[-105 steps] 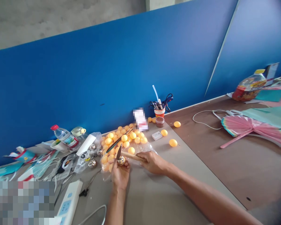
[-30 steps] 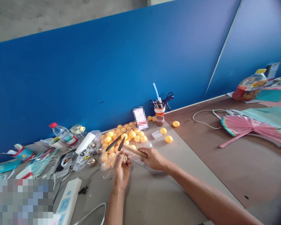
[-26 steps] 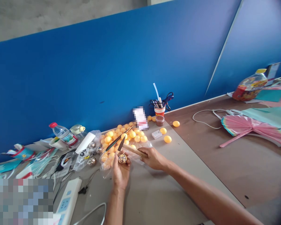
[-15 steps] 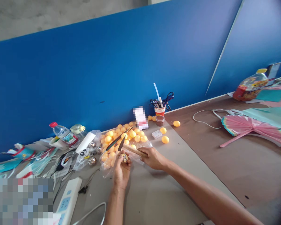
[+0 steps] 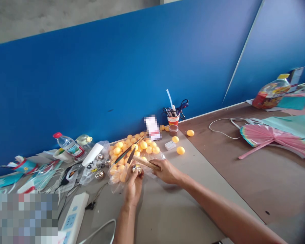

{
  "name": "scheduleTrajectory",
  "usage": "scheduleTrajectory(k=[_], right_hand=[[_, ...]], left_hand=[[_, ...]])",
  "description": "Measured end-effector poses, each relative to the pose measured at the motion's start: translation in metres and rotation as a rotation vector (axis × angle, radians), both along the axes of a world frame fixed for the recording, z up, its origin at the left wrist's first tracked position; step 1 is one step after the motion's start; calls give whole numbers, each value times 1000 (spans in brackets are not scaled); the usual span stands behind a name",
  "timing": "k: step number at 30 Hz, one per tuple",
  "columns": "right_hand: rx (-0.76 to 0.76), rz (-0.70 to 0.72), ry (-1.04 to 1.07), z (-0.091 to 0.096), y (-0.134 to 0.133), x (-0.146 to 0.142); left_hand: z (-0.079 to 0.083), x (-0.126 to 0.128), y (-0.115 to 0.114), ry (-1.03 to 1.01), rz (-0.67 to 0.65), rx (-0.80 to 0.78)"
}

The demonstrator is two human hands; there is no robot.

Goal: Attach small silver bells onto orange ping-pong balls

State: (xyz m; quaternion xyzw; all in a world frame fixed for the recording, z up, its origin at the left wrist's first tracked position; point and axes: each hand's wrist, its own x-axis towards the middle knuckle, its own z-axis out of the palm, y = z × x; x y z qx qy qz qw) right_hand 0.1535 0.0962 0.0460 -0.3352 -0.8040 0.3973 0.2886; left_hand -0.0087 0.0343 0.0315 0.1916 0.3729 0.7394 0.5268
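My left hand (image 5: 132,187) is raised over the grey table (image 5: 167,210) with its fingertips pinched round a small shiny gold ball (image 5: 136,168). My right hand (image 5: 166,171) is closed on the wooden handle of a brush (image 5: 142,162) whose dark tip (image 5: 131,156) points up beside the ball. Just behind both hands lies a clear bag of orange table-tennis balls (image 5: 132,152).
Three loose orange balls (image 5: 180,150) lie near a small white box (image 5: 170,145) and a cup of tools (image 5: 173,118). Water bottle (image 5: 68,145), silver balls (image 5: 100,174), a power strip (image 5: 72,217) and cables crowd the left. A pink paper fan (image 5: 269,137) lies right.
My left hand has turned the gold ball in its fingertips and lifted it slightly toward the brush tip. One loose orange ball has rolled a little. The right hand has barely moved.
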Motion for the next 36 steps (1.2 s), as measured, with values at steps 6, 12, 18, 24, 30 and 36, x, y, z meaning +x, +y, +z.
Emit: scheduleTrajectory(k=[6,12,18,24,30,36], right_hand=[[-11,-2,-3,-1,1,0],[-15,-4,-22,-5,1,0],[-26,-14,-30,-2,1,0],[-19,-13,-30,-3,1,0],[-13,-3,-44,-5,2,0],[-1,1,-36,-4,1,0]], left_hand=[[2,-5,-1,-85,-25,6],[1,-8,1,-139,-38,17],[-1,-9,1,-154,-52,14],[-1,-10,0,-153,-58,10],[-2,-11,1,-140,-68,24],[-3,-10,1,-116,-45,17]])
